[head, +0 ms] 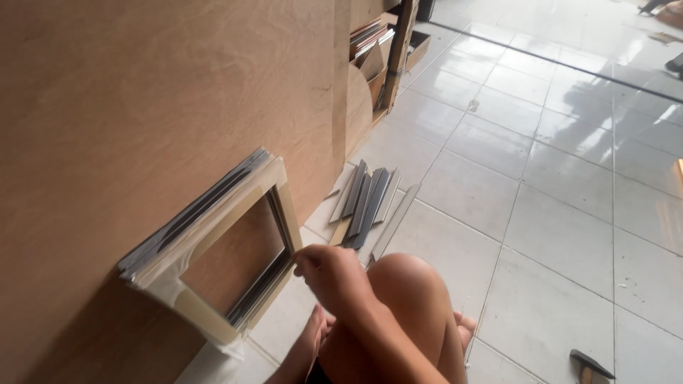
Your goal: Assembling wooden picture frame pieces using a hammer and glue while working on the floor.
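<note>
Low in the frame, a hand (334, 274) meets the stack of picture frames (213, 245) leaning on the plywood panel (142, 107).

Fingers curled nearly closed, pinching at the stack's lower right corner; can't tell what's actually gripped. Frames lie left of the fingers, tilted up-left. Only one hand showing, can't tell which. Loose moulding strips (366, 199) sit on the tiled floor (555, 199) just above, knee (405, 284) right beside.

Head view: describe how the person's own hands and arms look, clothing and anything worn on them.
Only one hand shows, with its forearm; which hand it is cannot be told. Both are bare: no sleeve, glove, watch, bracelet or ring can be seen. The fingers are curled, so their undersides are hidden. The other hand is out of view.
</note>
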